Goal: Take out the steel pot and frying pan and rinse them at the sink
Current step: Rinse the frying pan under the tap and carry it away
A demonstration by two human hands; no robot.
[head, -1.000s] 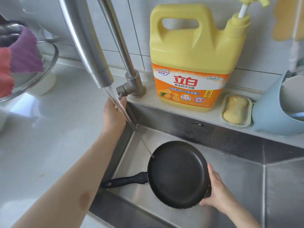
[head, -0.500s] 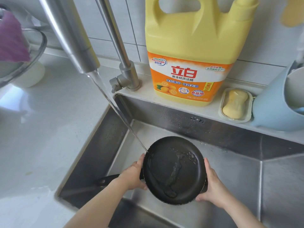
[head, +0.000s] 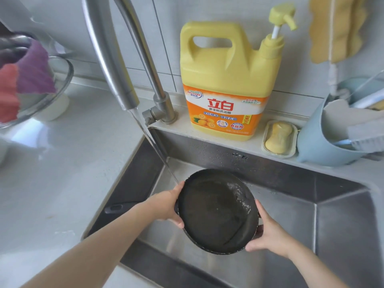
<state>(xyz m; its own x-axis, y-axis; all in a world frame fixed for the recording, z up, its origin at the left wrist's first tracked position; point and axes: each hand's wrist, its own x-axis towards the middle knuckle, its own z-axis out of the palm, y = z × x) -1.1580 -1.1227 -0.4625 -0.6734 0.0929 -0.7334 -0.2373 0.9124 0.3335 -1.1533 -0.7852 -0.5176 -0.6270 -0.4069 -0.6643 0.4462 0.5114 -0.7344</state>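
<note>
I hold the round black non-stick frying pan between both hands, over the brushed steel sink. My left hand is closed on the rim beside the handle root; my right hand cups the opposite rim. The handle runs away past my left hand. The water stream lands just ahead of my left hand, wetting the matte surface. Steel pot: not in view

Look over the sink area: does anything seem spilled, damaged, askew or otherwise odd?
Nothing stands out. The frying pan is held tilted over the sink by the left hand and right hand, with tap water running in. The soap jug stands upright, and the soap bar sits in its dish.
</note>
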